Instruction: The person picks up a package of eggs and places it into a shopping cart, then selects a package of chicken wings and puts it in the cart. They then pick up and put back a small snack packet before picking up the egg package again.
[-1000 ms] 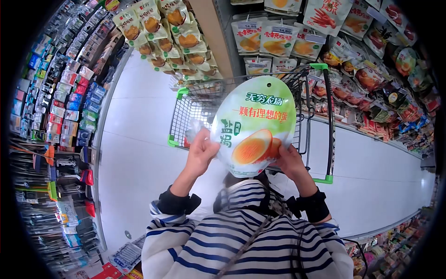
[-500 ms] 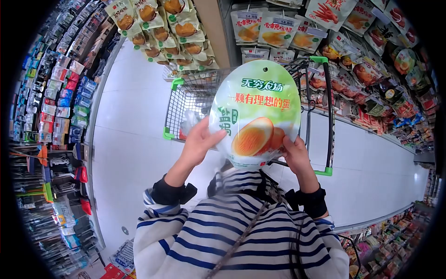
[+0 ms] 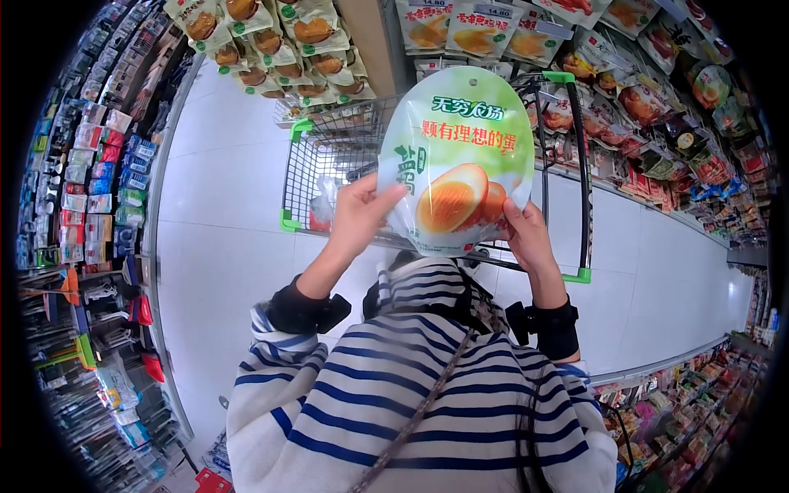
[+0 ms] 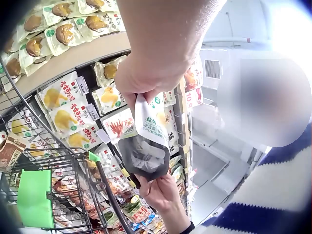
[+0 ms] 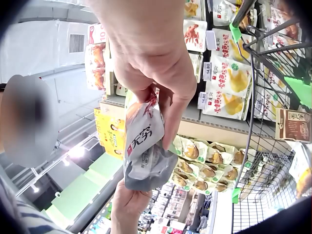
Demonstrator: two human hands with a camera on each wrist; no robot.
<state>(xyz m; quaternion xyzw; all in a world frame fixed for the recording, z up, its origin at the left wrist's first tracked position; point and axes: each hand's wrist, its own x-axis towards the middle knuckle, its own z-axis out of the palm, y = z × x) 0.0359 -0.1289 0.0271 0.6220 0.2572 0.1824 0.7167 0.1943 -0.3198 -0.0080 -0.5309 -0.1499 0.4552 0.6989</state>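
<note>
Both hands hold up an egg-shaped snack pouch (image 3: 460, 156), green and white, printed with a halved egg. Its front faces the head camera and a small hang hole shows at the top. The left hand (image 3: 360, 215) grips its left edge, thumb over the front. On the lower right edge the right hand (image 3: 528, 234) pinches it between thumb and fingers. From the left wrist view the pouch (image 4: 151, 131) is seen from its bottom end, with a dark gusset. In the right wrist view the fingers curl over the side of the pouch (image 5: 144, 141).
Beyond the pouch stands a wire shopping cart (image 3: 320, 177) with green corners and a clear plastic bag (image 3: 323, 201) inside. Hanging snack packs (image 3: 485, 29) fill the racks ahead and right. Shelves of small goods (image 3: 90, 197) line the left side of the white floor (image 3: 222, 197).
The pouch and both hands have shifted upward in the head view, with the cart and racks. Both hands keep their hold on the pouch.
</note>
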